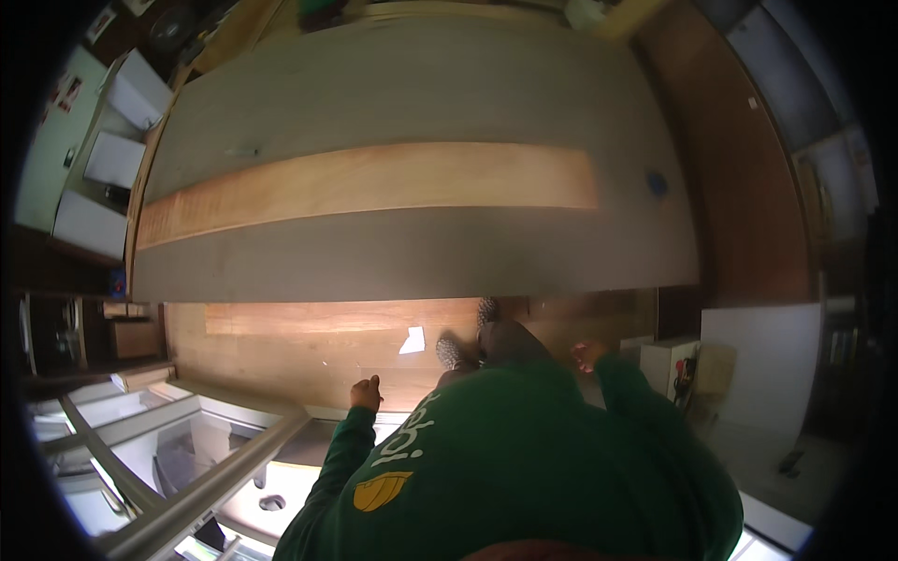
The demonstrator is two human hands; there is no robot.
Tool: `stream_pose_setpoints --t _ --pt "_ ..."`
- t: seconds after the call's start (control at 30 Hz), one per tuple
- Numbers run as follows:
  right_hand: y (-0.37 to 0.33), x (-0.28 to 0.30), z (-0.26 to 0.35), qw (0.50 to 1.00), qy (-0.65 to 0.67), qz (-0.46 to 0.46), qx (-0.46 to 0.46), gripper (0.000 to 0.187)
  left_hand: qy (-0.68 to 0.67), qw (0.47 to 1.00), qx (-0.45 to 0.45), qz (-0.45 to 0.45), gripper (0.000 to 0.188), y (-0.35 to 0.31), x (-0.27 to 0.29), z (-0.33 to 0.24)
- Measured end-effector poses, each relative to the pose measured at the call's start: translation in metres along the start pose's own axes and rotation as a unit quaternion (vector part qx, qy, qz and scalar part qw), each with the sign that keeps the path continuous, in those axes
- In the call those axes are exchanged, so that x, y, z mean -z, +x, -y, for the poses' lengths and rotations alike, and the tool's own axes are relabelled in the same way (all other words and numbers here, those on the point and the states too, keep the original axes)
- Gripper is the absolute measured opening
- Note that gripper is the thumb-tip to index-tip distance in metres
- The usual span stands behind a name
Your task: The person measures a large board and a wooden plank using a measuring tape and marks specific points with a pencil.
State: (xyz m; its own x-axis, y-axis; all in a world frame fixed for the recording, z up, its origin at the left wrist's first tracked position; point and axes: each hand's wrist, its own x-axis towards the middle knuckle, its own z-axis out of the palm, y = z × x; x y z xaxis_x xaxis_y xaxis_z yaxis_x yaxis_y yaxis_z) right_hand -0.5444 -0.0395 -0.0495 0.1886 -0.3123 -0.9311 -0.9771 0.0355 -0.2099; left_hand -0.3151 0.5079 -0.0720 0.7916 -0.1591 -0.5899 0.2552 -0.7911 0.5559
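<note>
A long pale wooden board (374, 182) lies flat across the grey tabletop (402, 257), running from the left edge toward the right; its right end looks smeared. My left hand (366, 393) hangs low in front of my body, fingers curled in, with nothing seen in it. On the other side, my right hand (587, 354) hangs beside my hip, blurred, and its fingers cannot be made out clearly. Both hands are apart from the table and the board. Green sleeves cover my arms.
A white scrap of paper (412, 339) lies on the wooden floor (374, 365) near my feet. A blue round piece (657, 183) sits on the table's right side. White panel (762, 365) and a pale box (666, 366) stand at right; a metal-framed window (187, 430) is lower left.
</note>
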Motion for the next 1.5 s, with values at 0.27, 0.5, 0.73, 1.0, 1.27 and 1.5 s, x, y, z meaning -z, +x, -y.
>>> stream_pose_setpoints --t 0.27,0.5,0.73,1.0,1.27,1.5 --pt "0.051 0.000 0.016 0.972 -0.231 0.010 0.043 0.034 -0.014 0.999 0.031 -0.043 0.047 -0.039 0.027 -0.050" --pt "0.081 0.067 0.115 0.928 -0.085 -0.150 0.329 0.031 0.066 0.998 0.000 0.008 0.032 -0.008 0.009 -0.069" --pt "0.213 0.231 0.277 0.880 -0.125 -0.322 0.326 0.037 -0.372 0.914 0.134 0.090 0.036 0.088 -0.048 -0.192" --pt "0.277 0.265 0.415 0.791 -0.376 -0.342 0.339 0.065 -0.540 0.821 0.092 0.159 0.045 0.236 -0.129 -0.351" --pt "0.184 0.215 0.398 0.801 -0.442 -0.287 0.285 0.064 -0.582 0.767 0.255 0.092 0.057 0.263 -0.138 -0.394" --pt "0.193 0.210 0.341 0.795 -0.415 -0.258 0.358 0.048 -0.534 0.784 0.307 0.078 0.059 0.228 -0.143 -0.377"
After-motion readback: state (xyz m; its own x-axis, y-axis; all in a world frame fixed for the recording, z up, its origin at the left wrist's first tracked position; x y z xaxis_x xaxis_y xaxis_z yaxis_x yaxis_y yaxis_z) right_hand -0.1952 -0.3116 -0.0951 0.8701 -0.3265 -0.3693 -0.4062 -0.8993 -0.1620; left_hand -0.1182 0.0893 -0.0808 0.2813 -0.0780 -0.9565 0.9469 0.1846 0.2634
